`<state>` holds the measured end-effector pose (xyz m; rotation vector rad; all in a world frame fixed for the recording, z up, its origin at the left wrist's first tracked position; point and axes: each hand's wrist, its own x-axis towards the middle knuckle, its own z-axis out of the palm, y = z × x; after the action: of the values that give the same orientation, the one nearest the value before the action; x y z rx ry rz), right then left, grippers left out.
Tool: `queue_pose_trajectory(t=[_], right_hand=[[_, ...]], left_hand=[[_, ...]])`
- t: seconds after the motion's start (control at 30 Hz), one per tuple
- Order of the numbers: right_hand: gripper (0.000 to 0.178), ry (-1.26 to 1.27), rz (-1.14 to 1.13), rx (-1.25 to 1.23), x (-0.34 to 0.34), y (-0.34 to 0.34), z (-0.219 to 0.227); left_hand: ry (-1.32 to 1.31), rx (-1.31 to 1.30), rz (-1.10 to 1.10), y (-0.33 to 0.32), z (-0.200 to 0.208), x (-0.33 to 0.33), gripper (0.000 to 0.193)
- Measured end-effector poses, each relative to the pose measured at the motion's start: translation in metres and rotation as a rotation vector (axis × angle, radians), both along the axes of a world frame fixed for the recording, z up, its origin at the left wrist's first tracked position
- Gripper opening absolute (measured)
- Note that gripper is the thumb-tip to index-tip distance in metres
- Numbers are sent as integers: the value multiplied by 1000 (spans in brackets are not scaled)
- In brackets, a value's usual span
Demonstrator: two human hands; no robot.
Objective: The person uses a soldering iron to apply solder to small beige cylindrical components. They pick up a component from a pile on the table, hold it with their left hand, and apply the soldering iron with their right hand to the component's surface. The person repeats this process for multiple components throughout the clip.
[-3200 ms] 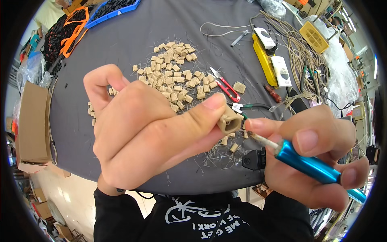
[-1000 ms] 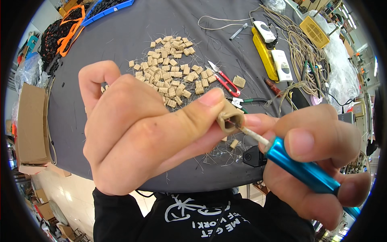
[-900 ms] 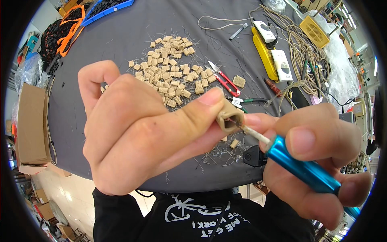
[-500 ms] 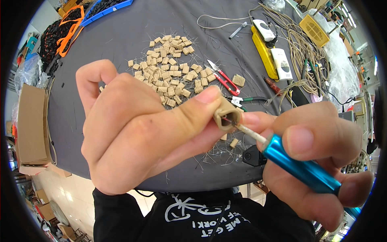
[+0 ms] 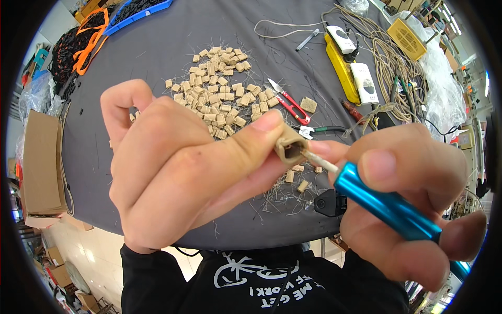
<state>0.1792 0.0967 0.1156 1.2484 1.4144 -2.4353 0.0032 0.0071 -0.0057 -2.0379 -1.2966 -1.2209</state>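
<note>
Between the thumb and fingers of my left hand, a small tan fabric loop is pinched with its opening toward me. My right hand is closed around a pen-shaped tool with a shiny blue handle. The tool's thin pale tip reaches the right side of the loop's opening; whether it touches the fabric is hard to make out. Beyond my left hand lies a pile of similar tan loops with loose thread ends. Red-handled thread snips rest to the right of that pile.
A yellow power strip with white plugs and coiled cables lie at the right. Farther left are a blue tray and black cords with orange straps. A cardboard box stands left; a small black device sits near the front edge.
My right hand and the blue tool have shifted slightly up and left. The tip has moved toward the right rim of the loop's opening. My left hand keeps its pinch, nearly still.
</note>
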Motion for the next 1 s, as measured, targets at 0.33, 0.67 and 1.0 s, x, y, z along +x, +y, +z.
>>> queue_pose_trajectory(t=[0.33,0.67,1.0], right_hand=[[58,8,-15,67,15,-16,-4],[39,303,-309,219,10,-49,-70],[41,635,-380,213,2,-43,-118]], left_hand=[[22,5,-1,3,2,3,34],[25,18,16,1,0,3,32],[13,-14,35,-2,1,5,30]])
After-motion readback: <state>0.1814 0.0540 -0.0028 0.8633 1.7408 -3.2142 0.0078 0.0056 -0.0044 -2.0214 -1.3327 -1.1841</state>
